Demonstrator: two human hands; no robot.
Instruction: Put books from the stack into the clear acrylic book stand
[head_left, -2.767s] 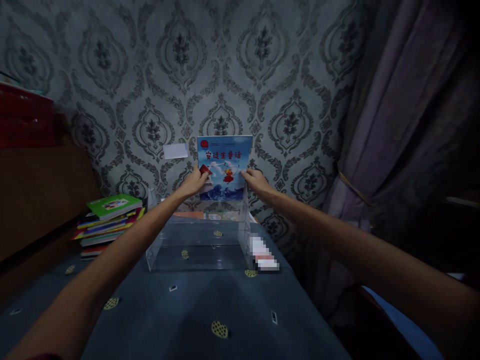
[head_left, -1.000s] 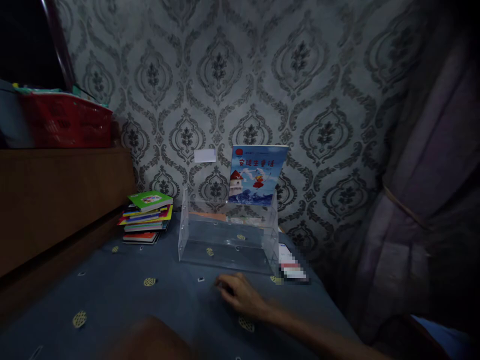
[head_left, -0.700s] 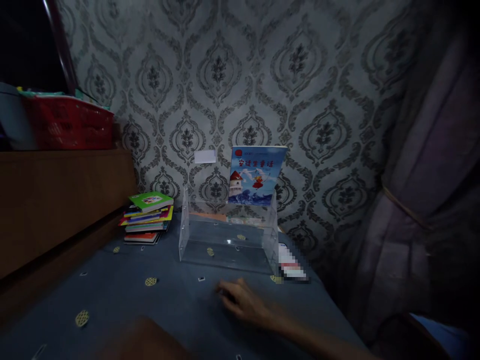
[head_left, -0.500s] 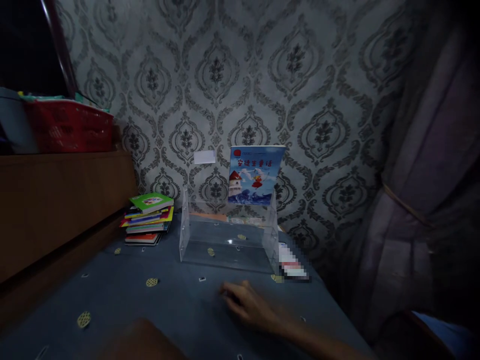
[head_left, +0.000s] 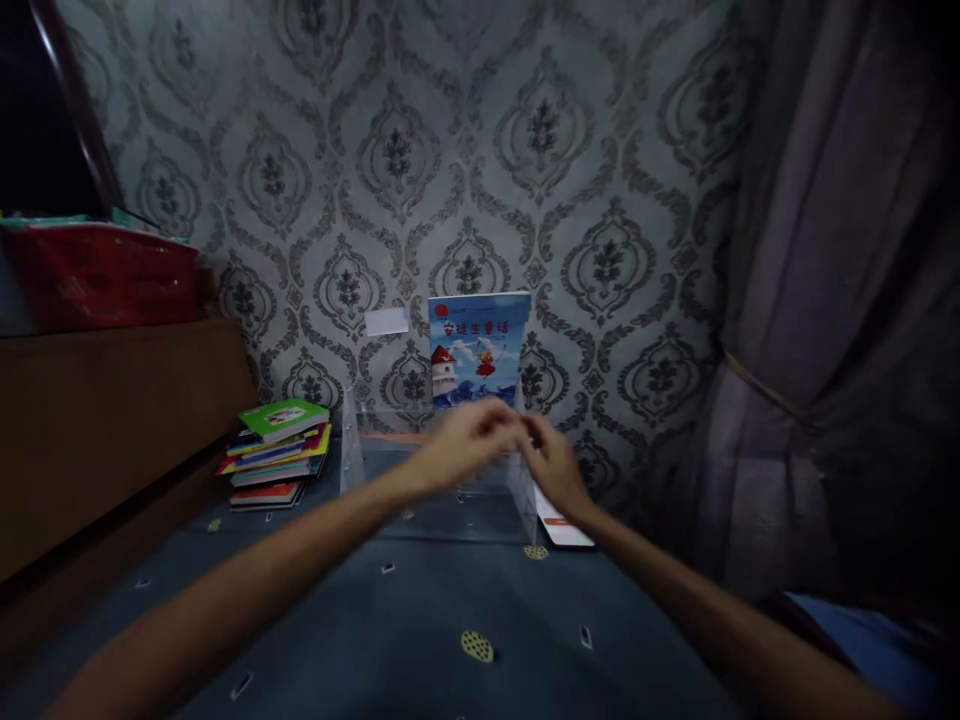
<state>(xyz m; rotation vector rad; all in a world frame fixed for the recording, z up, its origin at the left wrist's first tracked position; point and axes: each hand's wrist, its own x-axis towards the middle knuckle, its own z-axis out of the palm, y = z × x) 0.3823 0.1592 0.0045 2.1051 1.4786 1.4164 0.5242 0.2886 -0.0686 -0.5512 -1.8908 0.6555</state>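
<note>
My left hand [head_left: 469, 440] and my right hand [head_left: 553, 465] meet at the fingertips, in front of the right part of a clear acrylic rack [head_left: 442, 515] on the table. The fingers of both are bent and pinched together; what lies in them, if anything, is hidden or too small to name. Motion smears the left hand somewhat. Just behind them a blue picture book [head_left: 480, 345] with a castle and a red-dressed figure stands upright, its lower edge hidden by my left hand. The rack's right side panel is partly covered by my hands.
Several books [head_left: 277, 455] are stacked at the left, beside a brown wooden cabinet [head_left: 120, 430] bearing a red basket [head_left: 112, 275]. A phone [head_left: 568, 533] with a lit screen lies right of the rack. A tied curtain [head_left: 780, 400] hangs at the right.
My right hand has risen from the tabletop to the rack's right part. My left hand has come up from the lower edge to meet it. The view has shifted slightly right.
</note>
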